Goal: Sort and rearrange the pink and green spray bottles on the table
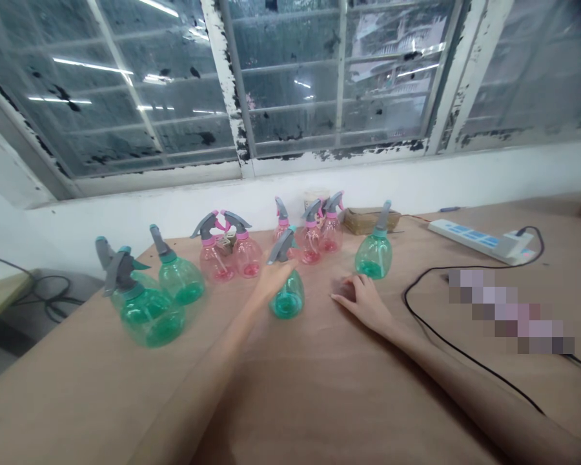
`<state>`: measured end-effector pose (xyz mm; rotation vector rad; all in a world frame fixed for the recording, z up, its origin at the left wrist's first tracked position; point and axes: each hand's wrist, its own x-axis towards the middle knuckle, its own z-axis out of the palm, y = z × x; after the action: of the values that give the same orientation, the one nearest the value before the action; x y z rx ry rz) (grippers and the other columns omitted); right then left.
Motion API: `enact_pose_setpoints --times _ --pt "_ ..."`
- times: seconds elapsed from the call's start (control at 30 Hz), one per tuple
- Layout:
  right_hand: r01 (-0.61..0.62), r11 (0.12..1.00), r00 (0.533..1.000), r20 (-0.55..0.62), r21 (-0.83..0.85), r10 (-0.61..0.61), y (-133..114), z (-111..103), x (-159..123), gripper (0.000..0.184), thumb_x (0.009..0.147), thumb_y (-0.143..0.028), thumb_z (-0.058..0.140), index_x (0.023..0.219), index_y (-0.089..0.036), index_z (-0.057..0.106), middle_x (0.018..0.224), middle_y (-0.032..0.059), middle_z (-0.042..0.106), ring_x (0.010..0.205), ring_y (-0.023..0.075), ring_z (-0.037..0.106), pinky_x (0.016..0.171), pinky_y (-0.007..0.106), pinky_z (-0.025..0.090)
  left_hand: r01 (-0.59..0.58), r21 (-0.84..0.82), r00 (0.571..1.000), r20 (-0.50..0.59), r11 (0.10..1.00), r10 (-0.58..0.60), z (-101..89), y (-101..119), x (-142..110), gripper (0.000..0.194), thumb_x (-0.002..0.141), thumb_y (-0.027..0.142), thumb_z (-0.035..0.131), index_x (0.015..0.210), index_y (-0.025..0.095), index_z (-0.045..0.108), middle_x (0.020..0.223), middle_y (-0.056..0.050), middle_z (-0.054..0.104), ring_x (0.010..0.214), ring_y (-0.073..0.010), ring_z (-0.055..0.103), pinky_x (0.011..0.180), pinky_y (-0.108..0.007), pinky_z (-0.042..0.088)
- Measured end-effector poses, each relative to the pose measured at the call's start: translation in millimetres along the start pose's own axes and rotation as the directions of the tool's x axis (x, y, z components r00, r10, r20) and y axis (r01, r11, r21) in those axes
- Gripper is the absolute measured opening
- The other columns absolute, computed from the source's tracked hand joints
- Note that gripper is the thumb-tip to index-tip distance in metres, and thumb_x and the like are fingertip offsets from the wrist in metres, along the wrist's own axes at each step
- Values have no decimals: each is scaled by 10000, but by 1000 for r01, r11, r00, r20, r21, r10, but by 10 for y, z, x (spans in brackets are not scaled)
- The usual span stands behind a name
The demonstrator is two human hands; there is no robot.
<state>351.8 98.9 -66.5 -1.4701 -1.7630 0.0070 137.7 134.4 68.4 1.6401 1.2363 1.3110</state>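
Note:
Near the middle of the table, my left hand (pixel 274 276) is closed around the neck of a green spray bottle (pixel 287 302) with a grey head and teal trigger. The bottle stands upright, its base on or just above the tabletop. My right hand (pixel 366 302) rests low over the table, thumb and fingers apart, nothing visible between them. Just behind it stands another green spray bottle (pixel 375 257), apart from or barely touching the fingertips. Pink spray bottles (pixel 248 257) stand behind my left hand, several in number. Three green spray bottles (pixel 150 316) are grouped at the left, slightly blurred.
Against the wall lies a brown tray-like container (pixel 365 221), with a pale cup (pixel 316 196) beside it, partly hidden. A white power strip (pixel 479 241) with a plug lies at the right. Its black cable (pixel 445 329) curves across the wooden table (pixel 290 394), near a pixelated object.

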Motion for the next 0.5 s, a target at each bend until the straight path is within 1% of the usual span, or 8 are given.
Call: enact_pose_setpoints --times 0.13,0.23,0.33,0.4,0.5 --pt "-3 1000 1000 0 5 3 -3 -1 -2 341 827 -500 586 958 -187 554 982 119 560 969 289 541 860 460 473 -38 56 999 -8 998 38 -7 2 15 103 608 133 615 692 193 613 561 35 547 601 -141 529 553 -246 407" --pt "-7 1000 1000 4 2 7 -4 1 -2 328 820 -481 600 960 -189 551 989 119 560 979 292 541 864 461 472 -103 46 995 20 994 103 -12 22 40 223 596 102 610 789 203 661 644 14 620 667 -162 577 644 -275 467" --pt "-16 1000 1000 12 9 16 -4 1 -1 343 812 -468 620 975 -174 549 1005 124 559 990 288 541 878 448 471 -174 -3 982 69 985 174 -8 31 63 315 595 86 593 874 207 671 723 3 661 735 -169 602 728 -289 488" --pt "-21 1000 1000 19 7 21 -5 -1 -2 356 807 -462 631 981 -162 549 1012 130 558 994 288 540 887 444 468 -168 -26 982 83 985 170 0 31 71 308 596 87 578 869 201 664 746 0 665 763 -168 605 728 -280 486" --pt "-28 1000 999 23 3 28 -11 -9 -4 353 807 -460 631 982 -164 550 1016 130 557 987 289 544 887 450 468 -106 -21 992 65 994 107 7 26 73 192 613 118 567 772 202 634 761 -3 659 779 -164 599 709 -267 475"
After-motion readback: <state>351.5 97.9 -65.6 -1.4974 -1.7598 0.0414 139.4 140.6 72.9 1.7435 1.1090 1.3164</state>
